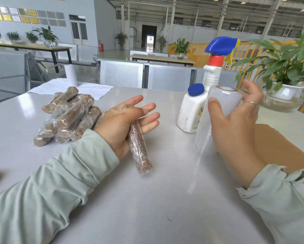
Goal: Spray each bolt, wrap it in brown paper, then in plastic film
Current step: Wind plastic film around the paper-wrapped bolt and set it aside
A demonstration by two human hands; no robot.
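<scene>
The left hand [124, 120] holds a wrapped bolt [140, 148] between thumb and straightened fingers, its free end pointing to five o'clock. The right hand [235, 124] grips the roll of plastic film [216, 110]. At ten o'clock of the left hand lies a pile of wrapped bolts [68, 117]; the spray bottle [214, 67] stands behind the roll.

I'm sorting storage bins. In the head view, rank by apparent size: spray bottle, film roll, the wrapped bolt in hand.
1. spray bottle, tallest.
2. film roll and wrapped bolt look alike in length; both sit nearer the camera, so I won't rank them.
</scene>
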